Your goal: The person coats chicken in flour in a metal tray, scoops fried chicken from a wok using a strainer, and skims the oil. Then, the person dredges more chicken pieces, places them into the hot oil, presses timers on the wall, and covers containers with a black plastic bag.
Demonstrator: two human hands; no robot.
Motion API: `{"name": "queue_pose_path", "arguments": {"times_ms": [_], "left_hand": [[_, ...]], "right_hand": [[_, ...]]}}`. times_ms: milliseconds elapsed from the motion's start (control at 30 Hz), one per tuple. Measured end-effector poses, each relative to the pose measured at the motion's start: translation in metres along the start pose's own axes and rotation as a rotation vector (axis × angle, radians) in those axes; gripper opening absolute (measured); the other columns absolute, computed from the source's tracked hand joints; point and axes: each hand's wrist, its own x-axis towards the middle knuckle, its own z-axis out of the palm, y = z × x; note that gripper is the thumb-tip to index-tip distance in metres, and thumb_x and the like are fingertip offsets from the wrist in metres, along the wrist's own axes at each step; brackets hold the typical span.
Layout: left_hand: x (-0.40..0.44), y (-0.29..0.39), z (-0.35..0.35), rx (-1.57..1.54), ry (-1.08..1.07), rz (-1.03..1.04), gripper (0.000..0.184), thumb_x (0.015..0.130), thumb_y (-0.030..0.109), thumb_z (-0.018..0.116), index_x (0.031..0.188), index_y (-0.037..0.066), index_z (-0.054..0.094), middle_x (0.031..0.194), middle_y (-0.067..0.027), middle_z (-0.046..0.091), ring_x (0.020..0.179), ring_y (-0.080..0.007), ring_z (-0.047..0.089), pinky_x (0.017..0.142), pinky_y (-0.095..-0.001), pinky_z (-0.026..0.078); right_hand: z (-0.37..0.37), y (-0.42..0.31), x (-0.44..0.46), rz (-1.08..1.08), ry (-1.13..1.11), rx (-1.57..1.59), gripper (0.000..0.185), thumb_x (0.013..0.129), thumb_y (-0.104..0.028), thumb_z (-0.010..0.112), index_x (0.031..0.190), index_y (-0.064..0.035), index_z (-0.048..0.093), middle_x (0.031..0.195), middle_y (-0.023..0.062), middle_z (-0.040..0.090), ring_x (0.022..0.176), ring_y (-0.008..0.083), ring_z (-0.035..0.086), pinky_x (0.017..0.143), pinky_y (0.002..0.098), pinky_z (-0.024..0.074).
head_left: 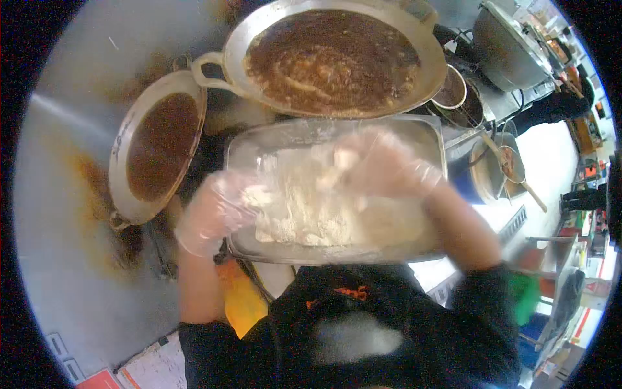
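With my left hand [220, 206] I am pinching a powdery lump [258, 196], probably soft, best gripped midway; my right hand [387, 163] is blurring over the tray [272, 133], its fingers unreadable

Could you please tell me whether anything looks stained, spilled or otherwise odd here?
Two things stand out: a pale patch on the black top, perhaps powder like that in the tray, though I can't be sure; and brown stains marring the grey metal beside the smaller pan.
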Motion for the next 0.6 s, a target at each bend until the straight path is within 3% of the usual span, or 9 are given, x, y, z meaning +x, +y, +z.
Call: {"name": "queue_pose_path", "arguments": {"times_ms": [33,167,200,300,333,367,400,500,600], "left_hand": [[0.003,0.022,-0.010,-0.183,0.066,0.068,0.050,0.064,0.010,0.074,0.111,0.001,0.060,0.106,-0.0081,0.066,0.095,-0.0202,0.064,0.091,-0.0330,0.049],[0.023,0.114,-0.047,-0.307,0.239,-0.029,0.057,0.066,0.006,0.075,0.118,-0.004,0.055,0.098,-0.0082,0.065,0.080,-0.0107,0.061,0.070,-0.0246,0.052],[0.034,0.122,-0.055,-0.260,0.244,-0.011,0.057,0.068,0.007,0.074,0.119,-0.004,0.054,0.096,-0.0076,0.064,0.078,-0.0096,0.060,0.066,-0.0236,0.052],[0.092,0.125,-0.072,-0.062,0.166,0.079,0.050,0.075,0.011,0.070,0.120,-0.003,0.054,0.088,-0.0071,0.062,0.073,-0.0123,0.059,0.059,-0.0249,0.050],[0.119,0.118,-0.077,-0.109,0.104,-0.040,0.046,0.078,0.009,0.068,0.121,-0.002,0.055,0.095,-0.0111,0.065,0.078,-0.0168,0.062,0.063,-0.0288,0.054],[0.142,0.116,-0.073,0.299,0.063,-0.059,0.044,0.080,0.010,0.067,0.121,-0.001,0.055,0.107,-0.0140,0.066,0.087,-0.0206,0.064,0.071,-0.0327,0.057],[0.159,0.122,-0.065,0.239,-0.042,-0.142,0.042,0.084,0.012,0.065,0.122,-0.001,0.055,0.116,-0.0156,0.064,0.097,-0.0229,0.064,0.081,-0.0364,0.056],[0.236,0.062,-0.056,0.277,-0.081,-0.170,0.041,0.080,0.010,0.073,0.117,0.000,0.058,0.098,-0.0089,0.068,0.075,-0.0185,0.064,0.058,-0.0326,0.055],[0.264,0.042,-0.044,0.107,0.130,-0.209,0.033,0.080,0.010,0.072,0.110,0.002,0.063,0.090,-0.0083,0.068,0.075,-0.0210,0.064,0.069,-0.0374,0.054]], "right_hand": [[-0.012,0.009,0.006,-0.179,0.174,-0.098,0.041,0.074,-0.041,0.075,0.094,-0.0057,0.070,0.093,0.0128,0.071,0.081,0.0281,0.067,0.073,0.0383,0.0541],[-0.099,-0.004,0.020,0.174,0.054,0.876,0.024,0.084,-0.025,0.068,0.100,-0.0078,0.064,0.088,0.0059,0.070,0.072,0.0130,0.066,0.055,0.0273,0.0524],[-0.110,0.006,0.029,0.153,0.105,0.913,0.014,0.082,-0.007,0.066,0.095,-0.0005,0.064,0.108,0.0099,0.069,0.076,0.0126,0.067,0.051,0.0274,0.0530],[-0.112,0.066,0.073,-0.186,-0.232,-0.807,0.014,0.082,-0.023,0.063,0.092,-0.0134,0.066,0.101,0.0010,0.065,0.087,0.0161,0.064,0.068,0.0342,0.0533],[-0.113,0.055,0.077,-0.102,-0.349,-1.038,0.016,0.079,-0.027,0.064,0.094,-0.0226,0.068,0.102,-0.0006,0.065,0.096,0.0170,0.064,0.076,0.0372,0.0524],[-0.106,0.066,0.081,-0.242,-0.340,-1.185,0.019,0.078,-0.028,0.067,0.094,-0.0196,0.070,0.096,0.0043,0.069,0.092,0.0208,0.067,0.075,0.0374,0.0538],[-0.093,0.083,0.098,0.239,-0.283,-0.802,0.028,0.078,-0.031,0.068,0.103,-0.0182,0.070,0.091,0.0099,0.071,0.090,0.0252,0.068,0.077,0.0387,0.0549],[-0.070,0.112,0.103,0.533,-0.047,-0.321,0.035,0.075,-0.034,0.069,0.098,-0.0079,0.071,0.096,0.0162,0.070,0.099,0.0322,0.066,0.086,0.0398,0.0532],[-0.078,0.093,0.088,0.426,0.364,-0.192,0.038,0.072,-0.036,0.070,0.092,-0.0034,0.071,0.101,0.0196,0.068,0.099,0.0349,0.065,0.088,0.0411,0.0522]]}}
